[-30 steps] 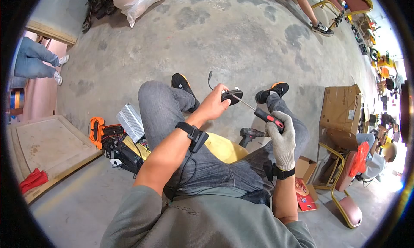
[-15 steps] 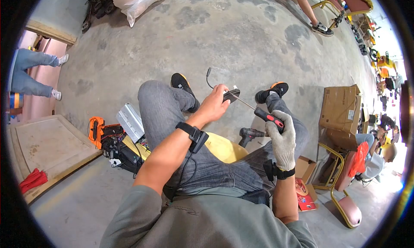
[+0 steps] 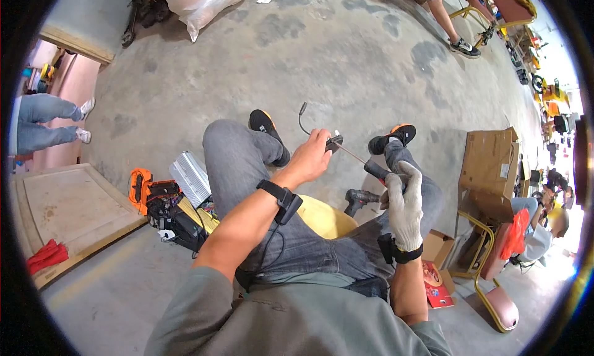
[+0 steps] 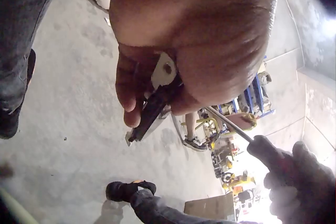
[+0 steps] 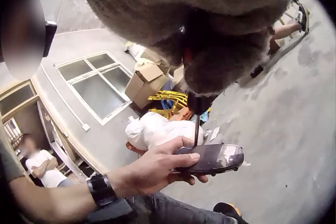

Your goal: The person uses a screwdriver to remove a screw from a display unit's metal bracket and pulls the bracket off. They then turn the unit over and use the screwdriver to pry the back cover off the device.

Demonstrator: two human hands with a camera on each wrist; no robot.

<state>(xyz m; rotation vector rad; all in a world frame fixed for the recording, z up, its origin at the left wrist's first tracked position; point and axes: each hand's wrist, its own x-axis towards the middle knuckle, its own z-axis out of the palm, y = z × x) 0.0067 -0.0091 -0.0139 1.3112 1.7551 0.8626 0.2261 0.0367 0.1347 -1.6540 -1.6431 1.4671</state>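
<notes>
My bare left hand (image 3: 311, 158) grips a small black oval device (image 5: 210, 159) with a shiny, clear-looking end. A thin black cable (image 3: 302, 118) with a plug-like tip trails from it. In the left wrist view a pale metal tab (image 4: 165, 71) with a hole shows beside the palm. My right hand (image 3: 405, 201), in a whitish knit glove, holds a screwdriver (image 3: 375, 169) by its black and red handle. Its shaft (image 5: 197, 129) runs to the device, and the tip is hidden behind the device and the left thumb.
Between my legs lies a yellow curved piece (image 3: 325, 220), with a cordless drill (image 3: 359, 198) beside it. At my left sit a silver finned box (image 3: 189, 178) and an orange-and-black assembly (image 3: 151, 192). Cardboard boxes (image 3: 489, 161) and a chair (image 3: 498, 300) stand at right; people are around.
The device has turned in my left hand to a narrower edge-on look. My right fingers have shifted forward and straightened somewhat over the screwdriver handle, covering its red part in the head view.
</notes>
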